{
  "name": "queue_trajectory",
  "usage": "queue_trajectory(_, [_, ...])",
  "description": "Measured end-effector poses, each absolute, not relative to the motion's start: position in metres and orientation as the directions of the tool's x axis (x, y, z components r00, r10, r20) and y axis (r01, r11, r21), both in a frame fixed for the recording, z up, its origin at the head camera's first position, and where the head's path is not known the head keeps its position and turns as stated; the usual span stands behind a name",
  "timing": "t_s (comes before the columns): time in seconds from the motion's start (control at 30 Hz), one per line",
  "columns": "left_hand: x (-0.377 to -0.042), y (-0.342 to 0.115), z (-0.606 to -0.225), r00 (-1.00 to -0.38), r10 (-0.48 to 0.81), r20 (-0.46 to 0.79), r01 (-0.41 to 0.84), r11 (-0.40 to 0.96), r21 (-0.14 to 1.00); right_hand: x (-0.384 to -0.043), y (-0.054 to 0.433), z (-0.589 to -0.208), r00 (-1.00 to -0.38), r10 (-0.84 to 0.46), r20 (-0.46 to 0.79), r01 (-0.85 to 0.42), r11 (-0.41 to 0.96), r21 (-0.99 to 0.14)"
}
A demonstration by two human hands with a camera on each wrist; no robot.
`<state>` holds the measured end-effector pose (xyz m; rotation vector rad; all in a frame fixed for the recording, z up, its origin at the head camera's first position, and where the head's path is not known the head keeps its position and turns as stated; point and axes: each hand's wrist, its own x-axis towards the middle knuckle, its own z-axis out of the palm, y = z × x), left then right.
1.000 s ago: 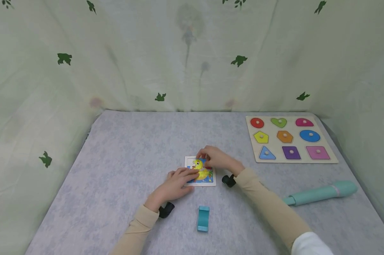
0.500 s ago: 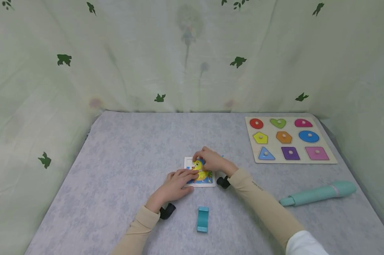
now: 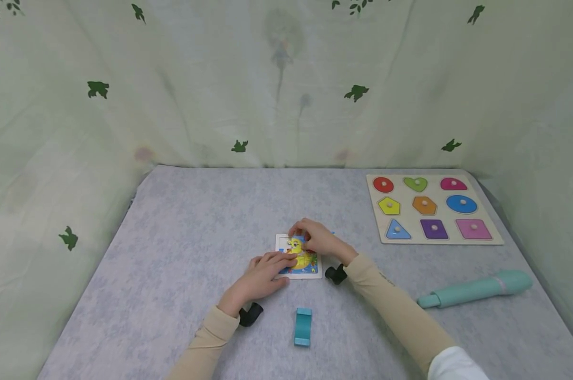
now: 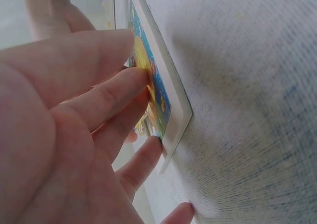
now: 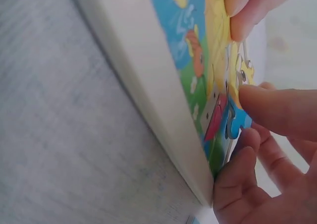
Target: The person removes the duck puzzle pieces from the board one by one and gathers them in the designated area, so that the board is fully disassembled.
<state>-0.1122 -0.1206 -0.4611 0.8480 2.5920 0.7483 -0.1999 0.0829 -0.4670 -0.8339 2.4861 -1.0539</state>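
A small jigsaw puzzle with a yellow duck picture lies in a white tray [image 3: 300, 276] at the middle of the table. My left hand [image 3: 262, 272] lies over its left side, fairly straight fingers resting on the duck's body; in the left wrist view the fingertips [image 4: 138, 76] touch the picture. At the tray's far side is my right hand [image 3: 320, 238]. In the right wrist view, its thumb and fingers pinch a blue and yellow jigsaw piece [image 5: 239, 121], which stands tilted above the tray. A whitish gap shows at the tray's upper left.
Nearer than the tray lies a teal bracket-shaped block [image 3: 302, 327]. A folded teal umbrella [image 3: 481, 289] is at the right. Behind it sits a wooden peg board [image 3: 494, 238] with several coloured shapes. Something small and blue [image 3: 332, 233] peeks out behind the right hand.
My right hand has shifted slightly left over the puzzle, uncovering the small blue thing behind it. The left hand stays on the duck.
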Motion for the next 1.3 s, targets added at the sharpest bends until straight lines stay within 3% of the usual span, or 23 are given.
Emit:
queue_trajectory(0.43, [-0.110,-0.119,-0.459,-0.777,0.616,-0.128,0.451,0.688,0.569,-0.203,0.089,-0.468,-0.783,-0.620,-0.040,-0.378,0.526,-0.762])
queue_trajectory(0.77, [-0.111,-0.118,-0.460,-0.783,0.608,-0.133,0.443,0.695,0.566,-0.218,0.121,-0.457,-0.833,-0.545,-0.099,-0.149,0.393,-0.907])
queue_trajectory(1.07, [-0.110,-0.119,-0.462,-0.787,0.607,-0.114,0.450,0.689,0.568,-0.232,0.177,-0.450,-0.818,-0.538,-0.204,-0.127,0.514,-0.848])
queue_trajectory(1.3, [-0.110,-0.118,-0.463,-0.787,0.605,-0.119,0.442,0.688,0.575,-0.232,0.192,-0.453,-0.819,-0.503,-0.275,-0.101,0.599,-0.794])
